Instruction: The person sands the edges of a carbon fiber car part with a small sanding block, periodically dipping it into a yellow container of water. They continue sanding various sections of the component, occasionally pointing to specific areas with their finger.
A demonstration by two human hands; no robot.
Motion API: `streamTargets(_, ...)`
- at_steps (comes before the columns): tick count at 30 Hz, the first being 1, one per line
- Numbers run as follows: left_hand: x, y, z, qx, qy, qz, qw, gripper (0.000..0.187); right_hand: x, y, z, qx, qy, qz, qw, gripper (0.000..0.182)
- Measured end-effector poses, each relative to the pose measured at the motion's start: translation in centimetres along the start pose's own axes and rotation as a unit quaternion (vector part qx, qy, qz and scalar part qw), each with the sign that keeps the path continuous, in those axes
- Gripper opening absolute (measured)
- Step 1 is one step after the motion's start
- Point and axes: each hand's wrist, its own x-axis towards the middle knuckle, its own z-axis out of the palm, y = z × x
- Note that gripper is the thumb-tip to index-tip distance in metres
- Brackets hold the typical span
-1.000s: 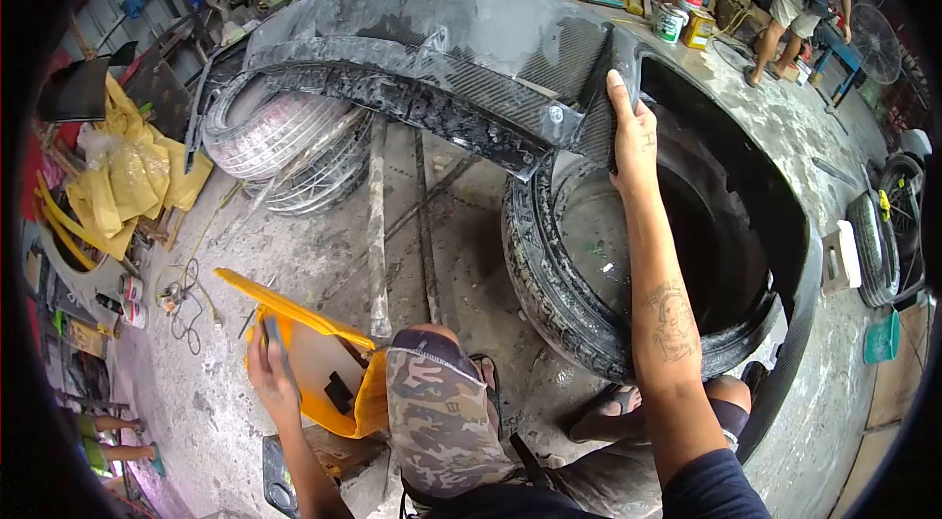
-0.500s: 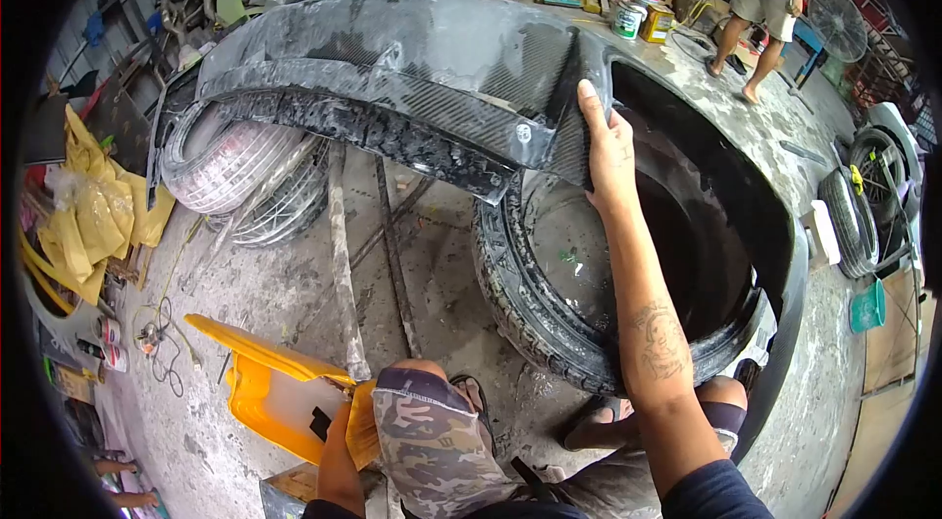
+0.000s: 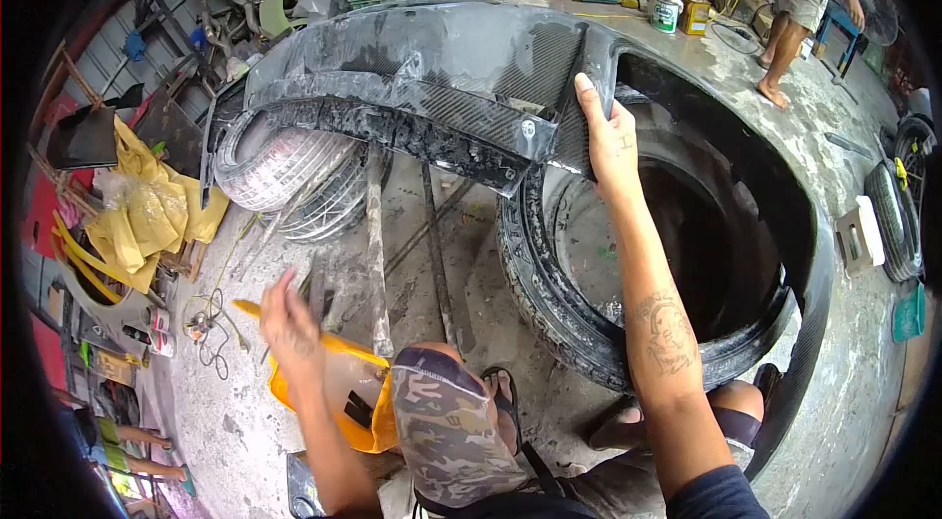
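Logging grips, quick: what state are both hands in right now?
Left hand: blurred; can't tell whether open or holding anything.
Right hand: holding the black panel by its edge.

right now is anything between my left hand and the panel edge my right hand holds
Nothing visible seems to block it: the pale bar and dark bar between your left hand and the dark panel near your right hand appear lower down.

The right fingers (image 3: 586, 95) touch the curved black carbon-fibre panel (image 3: 466, 43); below them is the round black rubber tyre (image 3: 559, 313). Lower right of the left fingers (image 3: 283, 301) lies the yellow plastic shell (image 3: 339, 367).
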Motion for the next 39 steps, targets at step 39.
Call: streamTargets(39, -1.0, 19.3, 13.1, -0.655, -0.396, -0.253, 0.592, 0.028, -16.2, -3.3, -8.6, -0.094, -0.018, 0.102, 0.99, 0.028)
